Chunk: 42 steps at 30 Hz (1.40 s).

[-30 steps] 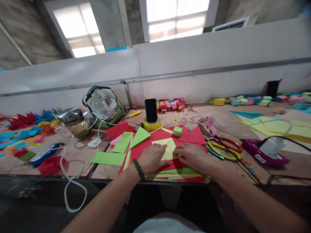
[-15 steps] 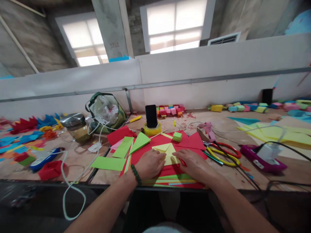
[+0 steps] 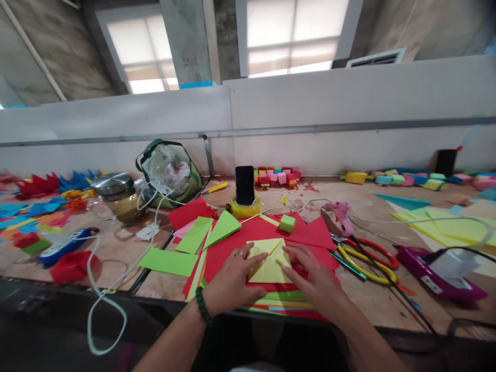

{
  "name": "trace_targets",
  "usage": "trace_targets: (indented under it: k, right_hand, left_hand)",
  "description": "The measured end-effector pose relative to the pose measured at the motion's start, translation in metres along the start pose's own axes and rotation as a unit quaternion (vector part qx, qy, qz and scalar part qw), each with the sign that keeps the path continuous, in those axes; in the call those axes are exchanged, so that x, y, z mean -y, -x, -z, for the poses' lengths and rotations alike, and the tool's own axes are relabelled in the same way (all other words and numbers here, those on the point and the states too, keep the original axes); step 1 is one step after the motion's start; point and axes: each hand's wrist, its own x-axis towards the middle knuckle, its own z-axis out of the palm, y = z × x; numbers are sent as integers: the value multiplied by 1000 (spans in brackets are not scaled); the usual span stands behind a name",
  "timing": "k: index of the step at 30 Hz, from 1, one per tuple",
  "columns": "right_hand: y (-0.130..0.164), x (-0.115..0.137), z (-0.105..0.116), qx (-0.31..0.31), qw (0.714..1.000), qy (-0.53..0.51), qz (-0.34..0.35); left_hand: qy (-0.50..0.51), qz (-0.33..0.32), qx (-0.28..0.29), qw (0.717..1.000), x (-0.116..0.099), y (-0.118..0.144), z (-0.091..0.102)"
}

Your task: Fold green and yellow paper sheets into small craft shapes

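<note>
A square of pale yellow folded paper [image 3: 268,269] lies on red sheets in front of me, with slanting creases on its upper face. My left hand [image 3: 236,275], with a ring and a green bead bracelet, rests on its left side, fingers apart. From the right, my right hand [image 3: 313,276] touches the opposite edge with its fingers spread. Neither hand grips anything. Beneath the yellow paper is a stack of red paper [image 3: 228,253], with green and yellow sheets showing at the near edge. A small green paper cube [image 3: 287,223] sits just beyond.
Green paper pieces [image 3: 168,261] lie to the left. Scissors with red and yellow handles [image 3: 382,274], a pink glue gun [image 3: 343,217] and a purple power strip [image 3: 434,274] are on the right. A phone [image 3: 244,185] stands behind. A glass jar [image 3: 120,199] and white cable [image 3: 116,292] are left.
My fingers have spread out and drawn toward the sides of the yellow paper, uncovering more of it. The paper now lies squarer to me. The view has shifted slightly.
</note>
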Motion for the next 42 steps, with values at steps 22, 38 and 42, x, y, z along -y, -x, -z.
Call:
trace_targets:
  k: [22,38,42]
  right_hand:
    - [24,-1,1,10,982,78,172]
    - [30,13,12,-57,962,-253,80]
    - [27,22,12,-80,954,-260,129]
  left_hand:
    - [136,13,-138,981,8,1,-8]
    - [433,-46,-70,897,-16,15,-5]
    - [369,-91,-137,915,-23,20,-10]
